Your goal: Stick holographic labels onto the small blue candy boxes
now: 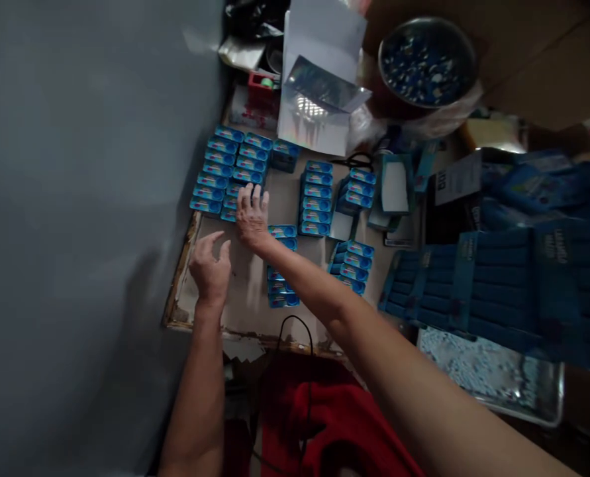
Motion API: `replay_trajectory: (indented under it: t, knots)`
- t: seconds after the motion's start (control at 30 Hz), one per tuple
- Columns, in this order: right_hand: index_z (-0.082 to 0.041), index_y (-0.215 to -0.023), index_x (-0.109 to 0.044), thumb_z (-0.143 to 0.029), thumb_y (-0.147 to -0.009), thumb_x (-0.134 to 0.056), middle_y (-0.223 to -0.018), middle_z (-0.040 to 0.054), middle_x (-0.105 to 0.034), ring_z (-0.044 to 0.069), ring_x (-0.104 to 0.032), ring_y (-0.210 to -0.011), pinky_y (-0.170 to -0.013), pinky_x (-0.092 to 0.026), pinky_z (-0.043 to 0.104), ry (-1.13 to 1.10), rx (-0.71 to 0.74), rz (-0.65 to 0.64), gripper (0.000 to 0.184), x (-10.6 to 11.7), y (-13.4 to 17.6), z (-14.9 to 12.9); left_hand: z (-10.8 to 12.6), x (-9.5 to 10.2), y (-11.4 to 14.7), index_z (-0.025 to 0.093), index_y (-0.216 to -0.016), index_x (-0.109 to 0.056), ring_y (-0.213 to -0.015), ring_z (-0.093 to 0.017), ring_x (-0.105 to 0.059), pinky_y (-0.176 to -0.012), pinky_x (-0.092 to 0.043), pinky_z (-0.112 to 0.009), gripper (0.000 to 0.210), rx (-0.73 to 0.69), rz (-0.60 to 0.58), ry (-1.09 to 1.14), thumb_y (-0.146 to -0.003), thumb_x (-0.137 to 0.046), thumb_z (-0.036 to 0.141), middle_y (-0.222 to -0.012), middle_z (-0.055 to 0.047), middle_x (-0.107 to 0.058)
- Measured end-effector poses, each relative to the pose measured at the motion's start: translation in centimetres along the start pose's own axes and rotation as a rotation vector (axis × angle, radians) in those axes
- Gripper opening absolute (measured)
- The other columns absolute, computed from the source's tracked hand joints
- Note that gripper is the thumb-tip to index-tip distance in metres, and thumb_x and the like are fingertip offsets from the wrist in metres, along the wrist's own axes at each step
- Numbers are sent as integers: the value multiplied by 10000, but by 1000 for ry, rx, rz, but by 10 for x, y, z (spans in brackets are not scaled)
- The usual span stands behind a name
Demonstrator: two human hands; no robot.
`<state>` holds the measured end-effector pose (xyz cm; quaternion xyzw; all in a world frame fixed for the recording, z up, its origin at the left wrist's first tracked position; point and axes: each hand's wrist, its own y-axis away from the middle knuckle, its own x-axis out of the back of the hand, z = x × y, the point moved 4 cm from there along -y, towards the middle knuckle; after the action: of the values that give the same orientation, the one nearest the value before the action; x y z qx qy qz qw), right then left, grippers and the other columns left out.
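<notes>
Nearest me, a red cloth (344, 424) fills the lower middle of the frame, just below the worn board (247, 301). My right hand (251, 215) lies flat with fingers spread on the blue boxes (228, 169) stacked at upper left against the grey wall (86, 199), seemingly pressing the rows square, gripping nothing. My left hand (210, 268) hovers loosely open and empty over bare board just below those boxes.

Small boxes (230, 172) lay in rows on the desk (247, 298) beside the wall (86, 199). The right hand (251, 215) rested on them, the left hand (210, 268) just beside. A bowl (426, 61) stood behind, a tray (493, 374) at the right.
</notes>
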<state>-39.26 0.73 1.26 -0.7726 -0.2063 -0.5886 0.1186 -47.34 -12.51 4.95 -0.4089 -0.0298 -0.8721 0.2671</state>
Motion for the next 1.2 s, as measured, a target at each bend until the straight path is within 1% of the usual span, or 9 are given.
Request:
replay_trajectory:
  t: [0.1,0.23,0.37,0.47,0.6,0.77,0.87,0.93,1.2]
  knots:
    - [-45,-1652,-316,-135,-968,-528,-1704,277,-304,414,-248,-1602,-1299,-159,661,29,41,3,722,3,2,-4,-11,-1,21,164,-1155,-752,-1207,-306,-680,-1116,-487,-470,238,-42,-28,-46,-929,-708,224,-1231,-155,-748]
    - [-83,-1697,-197,-207,-822,-769,-1615,242,-402,402,-401,-1469,-1236,-328,528,10,108,-63,1052,12,-18,0,-19,-8,46,174,-1129,-751,-1204,-309,-678,-1087,-495,-473,213,-38,-56,-60,-929,-714,239,-1219,-151,-749]
    - [-141,-1692,-221,-190,-820,-777,-1538,159,-485,367,-431,-1421,-1222,-324,530,-34,134,-109,1035,26,-27,7,0,-8,72,177,-1080,-747,-1120,-286,-682,-1045,-501,-452,161,-49,-2,-58,-965,-674,262,-1146,-140,-754]
    - [-176,-1698,-215,-288,-812,-816,-1515,140,-514,366,-462,-1386,-1232,-315,568,-144,160,-33,1077,58,1,21,30,-15,101,193,-980,-743,-955,-260,-681,-939,-527,-411,143,-79,-44,-21,-995,-626,275,-961,-104,-747]
    - [-205,-1721,-143,-497,-834,-791,-1580,146,-469,392,-428,-1450,-1248,-354,574,-340,185,199,1137,129,61,84,96,-74,126,228,-1143,-723,-1062,-246,-696,-970,-559,-388,189,-272,-364,252,-1012,-601,289,-1084,-90,-747]
    - [-279,-1696,-182,-731,-702,-831,-1665,115,-350,373,-397,-1522,-1280,-348,576,-502,90,405,1270,186,102,221,172,-202,97,187,-1456,-550,-1450,-335,-520,-1223,-430,-497,667,-297,-617,420,-870,-812,367,-1507,-172,-571]
    - [-305,-1684,-203,-743,-681,-836,-1664,108,-364,372,-395,-1532,-1275,-351,581,-542,-9,345,1265,171,105,280,188,-253,89,195,-1441,-588,-1441,-349,-520,-1214,-432,-506,664,-306,-700,366,-849,-833,370,-1500,-159,-570]
    - [-283,-1674,-240,-715,-651,-864,-1654,125,-384,375,-401,-1529,-1281,-346,565,-561,-48,296,1273,150,106,300,186,-263,97,205,-1396,-636,-1394,-341,-555,-1196,-450,-496,601,-341,-723,331,-852,-832,367,-1441,-142,-605]
    - [-208,-1600,-410,-535,-571,-907,-1460,160,-531,396,-523,-1374,-1216,-419,580,-434,-155,189,1188,99,117,311,158,-215,145,231,-1322,-707,-1262,-301,-654,-1114,-530,-454,526,-229,-775,441,-844,-857,390,-1328,-119,-688]
